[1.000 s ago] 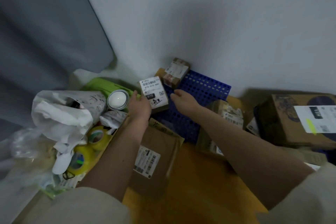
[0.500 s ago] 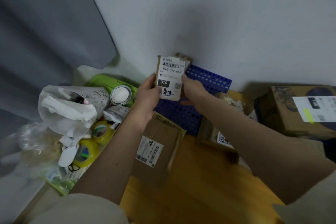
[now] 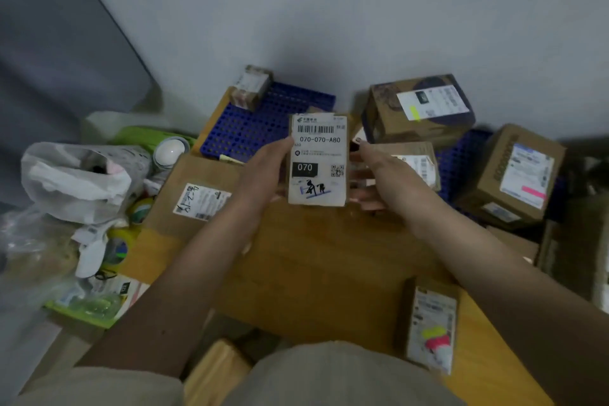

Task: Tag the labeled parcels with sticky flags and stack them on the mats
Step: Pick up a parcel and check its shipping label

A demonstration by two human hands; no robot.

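Pale grey wall point(image 3: 362, 10) backs an orange wooden floor point(image 3: 329, 273) crowded with cardboard. Above it, a small parcel point(image 3: 317, 160) is held upright in the air, its white label reading 070-070-A80 facing the camera. The left hand point(image 3: 263, 171) grips its left edge; the right hand point(image 3: 375, 175) holds its right side, fingers curled behind. Beyond it lies a blue perforated mat point(image 3: 263, 122) with a little taped box point(image 3: 251, 87) on its far corner. To the right sit a box with a yellow flag point(image 3: 418, 109) and a box with a pink flag point(image 3: 514, 178). Near the right forearm lies a flagged parcel point(image 3: 431, 330). A white plastic bag point(image 3: 79, 181) slumps at left.
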